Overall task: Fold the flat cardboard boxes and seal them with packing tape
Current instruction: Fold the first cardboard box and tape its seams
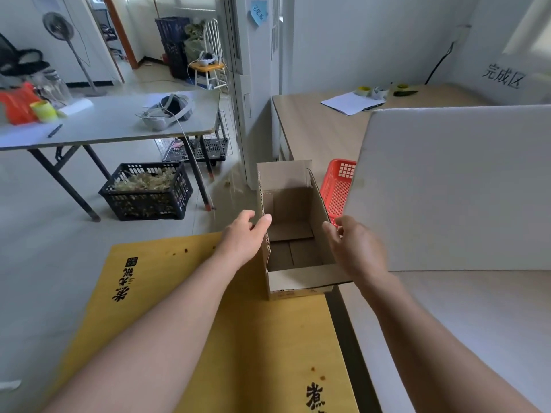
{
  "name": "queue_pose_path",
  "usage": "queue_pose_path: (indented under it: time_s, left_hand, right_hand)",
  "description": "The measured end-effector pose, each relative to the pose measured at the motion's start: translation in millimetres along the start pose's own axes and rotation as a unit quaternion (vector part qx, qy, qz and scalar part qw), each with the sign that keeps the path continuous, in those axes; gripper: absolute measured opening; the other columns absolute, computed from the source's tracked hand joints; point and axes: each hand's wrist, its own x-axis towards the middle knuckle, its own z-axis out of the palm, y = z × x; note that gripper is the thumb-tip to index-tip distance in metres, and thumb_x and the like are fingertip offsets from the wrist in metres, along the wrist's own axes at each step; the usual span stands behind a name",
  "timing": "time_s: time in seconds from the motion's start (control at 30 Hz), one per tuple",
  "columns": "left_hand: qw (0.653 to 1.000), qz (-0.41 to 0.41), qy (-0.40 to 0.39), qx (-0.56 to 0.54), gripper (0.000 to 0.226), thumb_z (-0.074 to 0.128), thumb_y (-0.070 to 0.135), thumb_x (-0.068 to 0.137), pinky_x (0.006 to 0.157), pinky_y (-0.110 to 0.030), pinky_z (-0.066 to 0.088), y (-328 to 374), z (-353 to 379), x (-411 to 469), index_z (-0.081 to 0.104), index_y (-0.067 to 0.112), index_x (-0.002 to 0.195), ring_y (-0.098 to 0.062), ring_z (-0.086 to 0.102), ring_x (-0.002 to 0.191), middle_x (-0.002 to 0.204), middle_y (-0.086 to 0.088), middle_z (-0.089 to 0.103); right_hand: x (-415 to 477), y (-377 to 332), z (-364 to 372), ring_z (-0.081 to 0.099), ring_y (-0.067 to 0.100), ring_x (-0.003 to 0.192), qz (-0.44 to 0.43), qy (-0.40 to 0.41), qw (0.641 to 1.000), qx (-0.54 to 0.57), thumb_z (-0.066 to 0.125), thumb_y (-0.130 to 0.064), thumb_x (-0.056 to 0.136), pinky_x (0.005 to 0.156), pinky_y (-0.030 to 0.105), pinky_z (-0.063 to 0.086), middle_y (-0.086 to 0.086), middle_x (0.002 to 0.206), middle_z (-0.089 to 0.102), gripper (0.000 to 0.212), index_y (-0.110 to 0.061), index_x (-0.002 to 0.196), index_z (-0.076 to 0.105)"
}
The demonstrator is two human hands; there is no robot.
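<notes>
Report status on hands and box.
Left hand grips left wall, right hand right wall. Cardboard box upright, top open, bottom flaps folded. Red basket just behind right hand.

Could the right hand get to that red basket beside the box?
Probably yes: the red basket sits just past the right hand with nothing between them, though that hand grips the cardboard box wall.

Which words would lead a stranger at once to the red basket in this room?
Start at the big white board on the right. At its left edge, beside the open cardboard box, a basket peeks out. Only it is red and latticed; its neighbours are plain and solid.
</notes>
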Motion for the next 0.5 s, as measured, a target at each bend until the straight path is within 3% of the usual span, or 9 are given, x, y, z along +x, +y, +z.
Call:
queue_pose_path:
  time_s: [0.13,0.23,0.37,0.5]
  left_hand:
    - [0.998,0.014,0.036,0.045,0.052,0.041,0.050,0.096,0.098,-0.034,0.040,-8,-15,-18,0.044,0.019,0.138,-0.023,0.049,0.125,0.139,-0.005,0.051]
    - [0.995,0.036,0.063,0.074,0.042,0.044,0.042,0.097,0.086,-0.028,0.042,-18,-26,-35,0.050,0.021,0.133,-0.020,0.053,0.118,0.133,-0.001,0.056]
    - [0.980,0.124,0.083,0.133,0.037,0.046,0.041,0.096,0.071,-0.024,0.042,-32,-34,-61,0.053,0.024,0.128,-0.016,0.057,0.108,0.125,0.004,0.060]
    - [0.955,0.216,0.071,0.190,0.037,0.046,0.042,0.096,0.079,-0.027,0.047,-48,-41,-97,0.052,0.025,0.128,-0.016,0.055,0.109,0.124,0.004,0.058]
  right_hand:
    - [-15,-3,-10,0.062,0.021,0.086,0.014,0.016,1.000,-0.001,0.038,-0.049,0.097,0.068,0.033,0.053,0.004,0.105,0.066,0.042,-0.016,0.111,0.058]
    - [-41,-12,-19,0.063,0.021,0.086,0.006,0.051,0.998,-0.040,0.041,-0.039,0.099,0.072,0.035,0.055,0.004,0.107,0.065,0.034,-0.015,0.113,0.060]
    - [-87,-31,-27,0.061,0.023,0.083,-0.024,0.079,0.990,-0.113,0.039,-0.030,0.100,0.069,0.032,0.051,0.002,0.103,0.062,0.026,-0.017,0.110,0.059]
    - [-141,-56,-25,0.056,0.020,0.075,-0.013,0.087,0.987,-0.137,0.038,-0.027,0.100,0.060,0.028,0.041,0.002,0.098,0.060,0.024,-0.016,0.106,0.059]
